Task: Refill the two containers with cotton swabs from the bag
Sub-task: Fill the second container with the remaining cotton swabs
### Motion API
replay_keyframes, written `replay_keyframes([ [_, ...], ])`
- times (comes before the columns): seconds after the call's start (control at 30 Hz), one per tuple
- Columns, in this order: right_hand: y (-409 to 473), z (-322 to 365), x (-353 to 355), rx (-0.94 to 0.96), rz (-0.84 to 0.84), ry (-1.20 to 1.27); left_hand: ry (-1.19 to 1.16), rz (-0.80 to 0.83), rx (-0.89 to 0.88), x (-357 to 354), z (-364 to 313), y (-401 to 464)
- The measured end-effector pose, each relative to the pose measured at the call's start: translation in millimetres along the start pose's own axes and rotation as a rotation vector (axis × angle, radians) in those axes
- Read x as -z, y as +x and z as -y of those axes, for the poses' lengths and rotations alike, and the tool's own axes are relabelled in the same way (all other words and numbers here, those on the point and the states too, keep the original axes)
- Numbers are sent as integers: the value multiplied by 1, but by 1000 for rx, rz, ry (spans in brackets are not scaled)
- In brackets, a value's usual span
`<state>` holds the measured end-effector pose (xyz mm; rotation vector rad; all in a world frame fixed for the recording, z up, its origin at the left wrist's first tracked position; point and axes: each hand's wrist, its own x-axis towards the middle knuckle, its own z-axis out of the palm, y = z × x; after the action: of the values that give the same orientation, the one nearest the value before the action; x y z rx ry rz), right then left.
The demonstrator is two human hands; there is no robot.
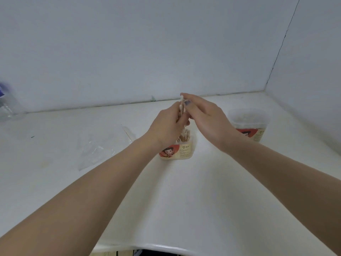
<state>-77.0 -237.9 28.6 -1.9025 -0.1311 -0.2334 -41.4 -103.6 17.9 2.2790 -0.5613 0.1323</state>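
Note:
A small clear container (181, 151) with a red cartoon label stands mid-table, partly behind my left wrist, with several wooden-stick cotton swabs (185, 138) upright in it. Just above it my left hand (168, 124) grips a bundle of swabs (181, 106) that pokes up between both hands. My right hand (204, 115) pinches the top of that same bundle with thumb and fingers. A second labelled container (249, 124) stands to the right, its lid on and swabs showing inside. The clear plastic bag (103, 145) lies flat to the left, a few sticks visible at its edge.
The white table (184, 200) ends at a wall behind and a side wall on the right. A clear plastic bottle (7, 106) with a blue cap stands at the far left edge. The table's front edge runs along the bottom.

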Motion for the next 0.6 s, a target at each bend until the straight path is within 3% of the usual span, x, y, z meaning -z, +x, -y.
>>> replay_keyframes([
  [0.13, 5, -10, 0, 83, -66, -99, 13, 31, -7, -4, 5, 7],
  [0.3, 5, -23, -7, 137, -8, -212, 36, 69, 20, -11, 19, 1],
  [0.6, 8, -28, -6, 251, -63, -358, 154, 24, -21, -16, 22, 0],
])
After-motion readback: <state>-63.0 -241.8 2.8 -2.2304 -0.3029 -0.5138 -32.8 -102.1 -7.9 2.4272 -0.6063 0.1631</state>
